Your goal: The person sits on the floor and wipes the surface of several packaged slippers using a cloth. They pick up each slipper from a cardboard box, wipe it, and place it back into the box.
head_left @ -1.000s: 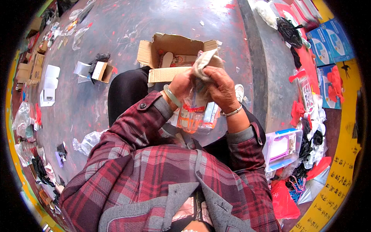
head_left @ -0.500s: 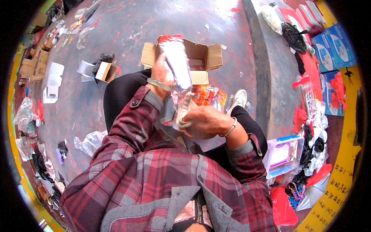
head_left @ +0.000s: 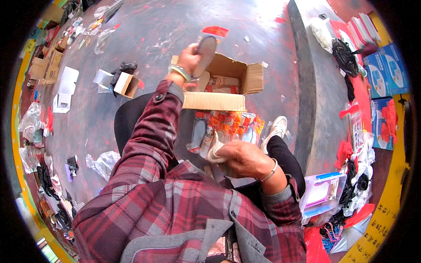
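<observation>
My left hand [head_left: 189, 56] is up at 12 o'clock, over the open cardboard box [head_left: 228, 81]. Its fingers are closed around a clear packet [head_left: 207, 48] with a grey insole shape in it and a red top. My right hand [head_left: 243, 158] is low, near 5 o'clock from the box, close to my lap. It is curled shut on a white bit at the edge of a soft see-through bag [head_left: 228, 127] with orange and red printing. More insole shapes are in that bag.

The packet is shiny and I hold it only by one side, so I think it could slip and land beside the box on the floor [head_left: 131, 35]. The bag sags from my right hand and it could tip and spill.

A small box [head_left: 127, 84] sits at 9 o'clock. Blue boxes [head_left: 386, 70] lie far off at 3 o'clock.
</observation>
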Demonstrator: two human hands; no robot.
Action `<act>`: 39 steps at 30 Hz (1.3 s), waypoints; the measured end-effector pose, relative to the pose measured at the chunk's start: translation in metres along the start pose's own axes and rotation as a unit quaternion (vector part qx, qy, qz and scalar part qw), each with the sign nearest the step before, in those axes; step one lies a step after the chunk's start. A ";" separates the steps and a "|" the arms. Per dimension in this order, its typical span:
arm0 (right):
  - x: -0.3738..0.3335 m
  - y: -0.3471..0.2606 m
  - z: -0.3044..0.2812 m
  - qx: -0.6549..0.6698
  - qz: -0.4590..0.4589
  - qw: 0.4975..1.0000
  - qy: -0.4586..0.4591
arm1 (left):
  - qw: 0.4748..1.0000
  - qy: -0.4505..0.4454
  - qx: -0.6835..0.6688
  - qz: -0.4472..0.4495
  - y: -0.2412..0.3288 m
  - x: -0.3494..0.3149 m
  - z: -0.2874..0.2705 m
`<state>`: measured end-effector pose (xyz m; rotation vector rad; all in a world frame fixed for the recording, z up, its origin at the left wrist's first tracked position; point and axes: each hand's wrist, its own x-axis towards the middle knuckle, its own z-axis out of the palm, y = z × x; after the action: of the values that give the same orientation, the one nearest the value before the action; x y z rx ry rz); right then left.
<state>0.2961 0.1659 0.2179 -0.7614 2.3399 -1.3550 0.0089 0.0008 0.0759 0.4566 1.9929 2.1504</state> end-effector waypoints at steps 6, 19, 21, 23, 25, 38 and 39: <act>0.005 -0.004 -0.009 0.001 0.049 0.999 -0.008 | 0.886 -0.185 0.411 -0.106 -0.056 0.011 0.037; 0.001 0.012 -0.016 0.046 0.085 0.995 -0.002 | 0.689 -0.362 0.584 -0.231 -0.111 0.036 0.081; 0.002 0.010 -0.019 0.043 0.093 0.995 0.005 | 0.720 -0.311 0.584 -0.209 -0.123 0.034 0.081; 0.000 0.011 -0.019 0.040 0.098 0.994 0.008 | 0.742 -0.266 0.584 -0.196 -0.114 0.030 0.081; -0.001 0.007 -0.018 0.031 0.099 0.995 0.007 | 0.779 -0.211 0.562 -0.183 -0.122 0.028 0.071; -0.008 0.009 -0.006 0.001 0.117 0.993 -0.004 | 0.756 -0.246 0.571 -0.205 -0.161 0.018 0.033; -0.009 0.010 -0.006 0.003 0.119 0.993 0.005 | 0.764 -0.228 0.560 -0.226 -0.162 0.018 0.038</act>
<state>0.2972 0.1802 0.2121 -0.4559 2.3438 -1.2643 -0.0080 0.0574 -0.0806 0.4771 2.4743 0.3241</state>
